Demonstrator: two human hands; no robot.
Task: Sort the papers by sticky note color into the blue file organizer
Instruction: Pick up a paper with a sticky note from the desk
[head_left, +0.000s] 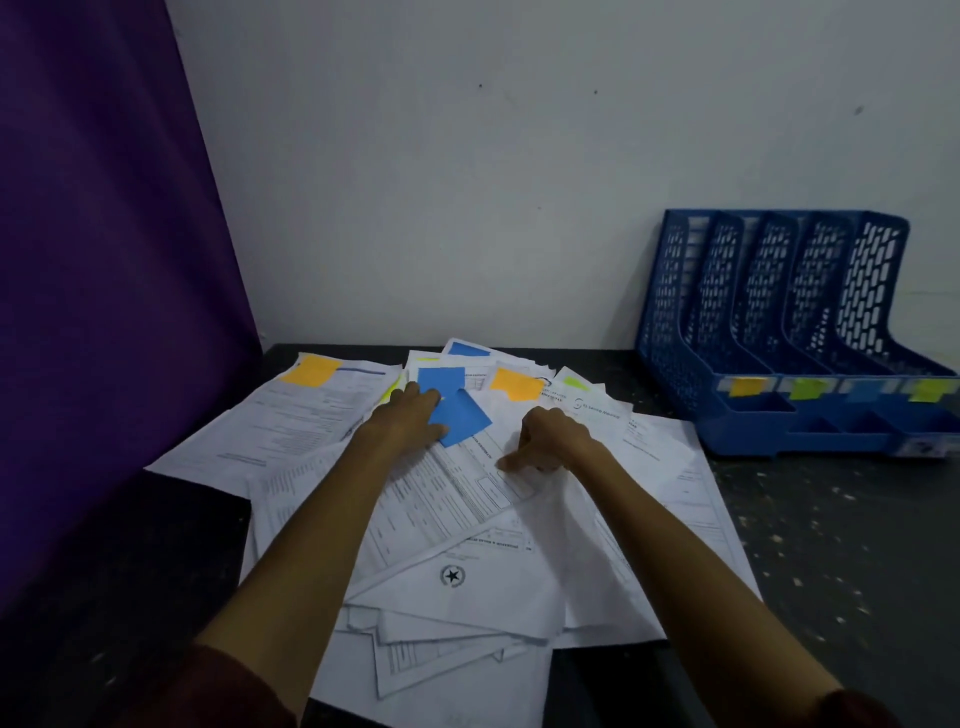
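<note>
Papers (291, 415) are lying heaped left of the blue file organizer (779, 312). The left hand (410, 415), fingers flat, is steadying them, while the right hand (550, 441) is apparently pinching one sheet (545, 519) free.

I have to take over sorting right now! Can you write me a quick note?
Left hand: flat on the blue sticky note of a top sheet.
Right hand: fingers curled on the pile, grip unclear.
Papers: all heaped on the table, orange, blue and green notes showing.
Blue file organizer: at the right, slots look empty.
Done: nothing filed. Left: every sheet.
</note>
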